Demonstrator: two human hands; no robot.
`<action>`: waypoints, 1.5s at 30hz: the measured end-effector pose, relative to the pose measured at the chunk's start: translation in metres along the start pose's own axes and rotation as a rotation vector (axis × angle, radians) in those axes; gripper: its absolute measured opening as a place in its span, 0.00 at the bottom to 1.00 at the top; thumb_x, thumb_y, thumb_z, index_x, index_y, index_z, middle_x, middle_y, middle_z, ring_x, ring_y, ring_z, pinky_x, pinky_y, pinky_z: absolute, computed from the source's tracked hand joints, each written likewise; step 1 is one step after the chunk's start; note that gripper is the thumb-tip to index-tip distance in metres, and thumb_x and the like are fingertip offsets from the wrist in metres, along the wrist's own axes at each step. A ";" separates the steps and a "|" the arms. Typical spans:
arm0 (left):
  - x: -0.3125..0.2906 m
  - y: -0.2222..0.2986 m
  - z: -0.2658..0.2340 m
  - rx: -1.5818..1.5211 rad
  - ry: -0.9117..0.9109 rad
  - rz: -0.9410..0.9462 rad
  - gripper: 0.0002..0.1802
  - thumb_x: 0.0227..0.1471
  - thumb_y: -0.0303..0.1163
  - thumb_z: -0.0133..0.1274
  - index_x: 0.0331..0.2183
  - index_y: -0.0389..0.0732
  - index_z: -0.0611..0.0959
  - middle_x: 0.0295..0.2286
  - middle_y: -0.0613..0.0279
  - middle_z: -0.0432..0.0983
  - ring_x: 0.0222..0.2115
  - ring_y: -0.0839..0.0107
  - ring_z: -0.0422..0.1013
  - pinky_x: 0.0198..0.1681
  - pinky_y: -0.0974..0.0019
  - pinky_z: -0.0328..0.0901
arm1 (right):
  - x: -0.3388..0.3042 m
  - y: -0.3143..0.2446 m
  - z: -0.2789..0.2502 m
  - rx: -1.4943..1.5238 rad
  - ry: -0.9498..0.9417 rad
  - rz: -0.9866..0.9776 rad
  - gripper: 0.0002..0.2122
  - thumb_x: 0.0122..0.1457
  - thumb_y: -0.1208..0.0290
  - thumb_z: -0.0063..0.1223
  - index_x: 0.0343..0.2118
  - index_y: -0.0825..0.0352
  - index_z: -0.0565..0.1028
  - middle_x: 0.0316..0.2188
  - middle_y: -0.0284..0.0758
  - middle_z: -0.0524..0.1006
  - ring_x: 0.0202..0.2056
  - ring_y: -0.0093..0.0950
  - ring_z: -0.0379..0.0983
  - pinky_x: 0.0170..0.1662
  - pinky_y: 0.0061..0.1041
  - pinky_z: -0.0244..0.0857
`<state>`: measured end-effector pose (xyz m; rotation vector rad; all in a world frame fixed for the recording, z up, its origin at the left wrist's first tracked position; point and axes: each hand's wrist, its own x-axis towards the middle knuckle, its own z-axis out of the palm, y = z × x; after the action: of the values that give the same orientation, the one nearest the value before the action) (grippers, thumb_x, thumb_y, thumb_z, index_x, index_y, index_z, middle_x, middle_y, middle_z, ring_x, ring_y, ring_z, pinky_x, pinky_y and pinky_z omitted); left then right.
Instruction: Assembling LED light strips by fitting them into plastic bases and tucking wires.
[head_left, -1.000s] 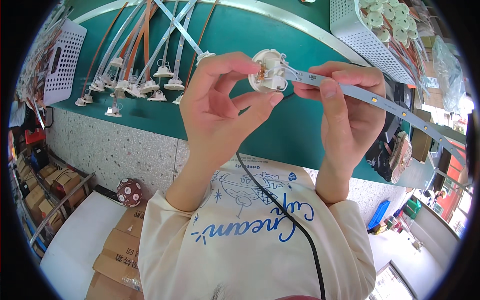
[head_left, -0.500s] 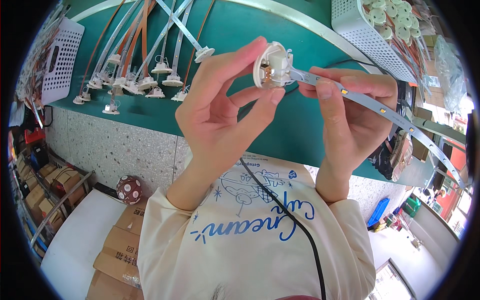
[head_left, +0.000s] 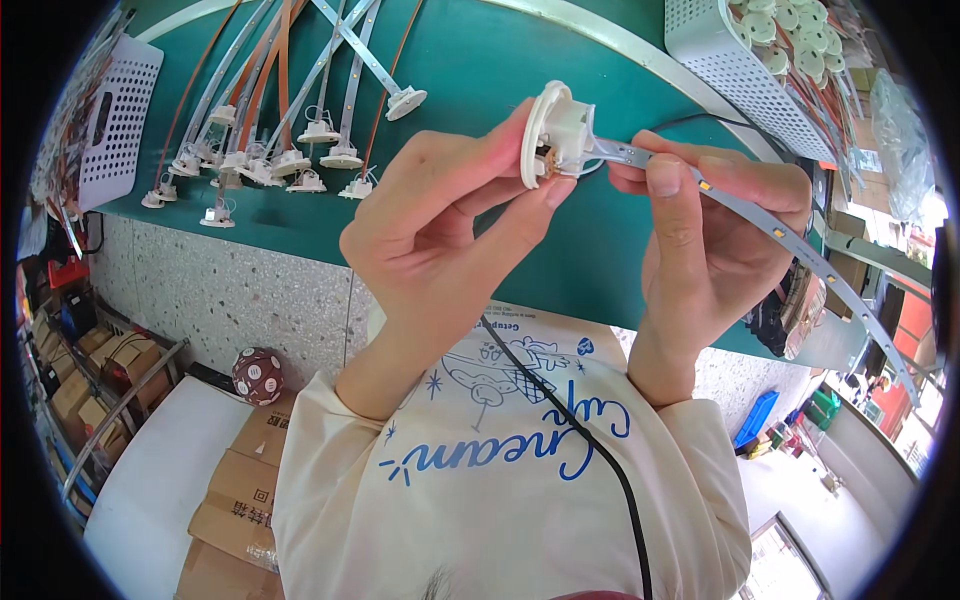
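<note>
Between the thumb and fingers of my left hand [head_left: 440,195] is a round white plastic cap [head_left: 553,125], tilted on edge with its open inner side facing right. A small brown component and thin wires show in it. From the cap an LED strip [head_left: 800,243] with small yellow chips runs to the right. My right hand [head_left: 715,215] pinches this strip close to the cap, thumb in front, and its free end curves down to the right. Both hands are raised above the green table [head_left: 590,235].
Several white caps with strips attached [head_left: 290,162] lie at the table's left. A white perforated basket [head_left: 125,120] stands at the far left; another basket [head_left: 705,55] with strips and caps is at the back right. A black cable [head_left: 600,460] hangs over my shirt.
My left hand has turned the cap, so its inner side faces more to the right and less of it shows. My right hand has shifted slightly right with the strip.
</note>
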<state>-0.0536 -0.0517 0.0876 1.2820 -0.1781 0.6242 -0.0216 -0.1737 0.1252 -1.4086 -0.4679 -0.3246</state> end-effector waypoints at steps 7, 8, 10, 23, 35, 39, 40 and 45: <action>-0.001 0.004 0.002 0.064 0.026 -0.012 0.21 0.34 0.12 0.53 0.37 0.32 0.73 0.31 0.56 0.71 0.31 0.76 0.67 0.30 0.81 0.61 | 0.000 0.004 -0.002 -0.092 -0.075 -0.054 0.09 0.47 0.84 0.46 0.29 0.70 0.59 0.23 0.44 0.71 0.24 0.30 0.72 0.27 0.22 0.70; 0.000 0.004 0.001 0.086 0.015 -0.015 0.21 0.34 0.12 0.53 0.37 0.31 0.73 0.31 0.56 0.70 0.32 0.74 0.68 0.31 0.80 0.62 | 0.002 0.006 -0.002 -0.053 -0.078 -0.049 0.09 0.47 0.84 0.46 0.29 0.70 0.59 0.23 0.44 0.71 0.24 0.30 0.72 0.27 0.22 0.70; 0.001 0.004 0.001 0.109 0.006 -0.016 0.21 0.35 0.12 0.52 0.37 0.31 0.73 0.32 0.55 0.70 0.33 0.73 0.68 0.32 0.79 0.62 | 0.004 0.009 -0.002 -0.012 -0.083 -0.044 0.10 0.47 0.84 0.47 0.30 0.70 0.59 0.23 0.44 0.71 0.24 0.29 0.72 0.27 0.21 0.69; 0.003 -0.012 -0.018 0.051 -0.090 -0.144 0.23 0.35 0.11 0.50 0.39 0.30 0.70 0.38 0.53 0.66 0.38 0.70 0.65 0.37 0.72 0.67 | 0.005 0.029 -0.002 0.003 -0.113 0.072 0.09 0.45 0.88 0.47 0.27 0.70 0.61 0.23 0.40 0.70 0.28 0.28 0.71 0.33 0.24 0.68; 0.015 -0.012 -0.053 0.065 0.111 -0.471 0.25 0.34 0.14 0.53 0.40 0.33 0.69 0.37 0.59 0.65 0.35 0.74 0.65 0.36 0.73 0.65 | 0.084 0.080 0.000 0.089 -0.807 0.587 0.15 0.45 0.79 0.51 0.37 0.69 0.63 0.27 0.38 0.72 0.28 0.24 0.70 0.31 0.20 0.65; 0.017 0.001 -0.089 0.473 0.305 -0.179 0.24 0.34 0.17 0.55 0.40 0.34 0.70 0.34 0.60 0.67 0.31 0.76 0.66 0.32 0.75 0.65 | 0.132 0.182 -0.023 -0.982 -0.650 0.169 0.21 0.44 0.74 0.48 0.45 0.69 0.60 0.33 0.45 0.69 0.31 0.34 0.70 0.34 0.28 0.65; 0.019 0.004 -0.098 0.743 0.307 -0.132 0.24 0.35 0.19 0.55 0.39 0.36 0.71 0.33 0.59 0.67 0.30 0.74 0.66 0.31 0.75 0.65 | 0.137 0.217 -0.036 -1.252 -0.482 -0.035 0.21 0.44 0.75 0.46 0.45 0.68 0.60 0.34 0.47 0.68 0.32 0.39 0.69 0.35 0.31 0.64; 0.021 0.007 -0.115 1.244 0.298 -0.128 0.21 0.38 0.27 0.56 0.39 0.40 0.72 0.35 0.58 0.66 0.31 0.69 0.66 0.30 0.70 0.63 | 0.154 0.212 -0.043 -1.403 -0.420 0.282 0.14 0.47 0.78 0.39 0.39 0.70 0.63 0.33 0.49 0.67 0.33 0.45 0.67 0.36 0.36 0.63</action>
<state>-0.0645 0.0635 0.0693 2.3259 0.6403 0.8348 0.2193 -0.1775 0.0143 -2.9124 -0.3499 -0.0832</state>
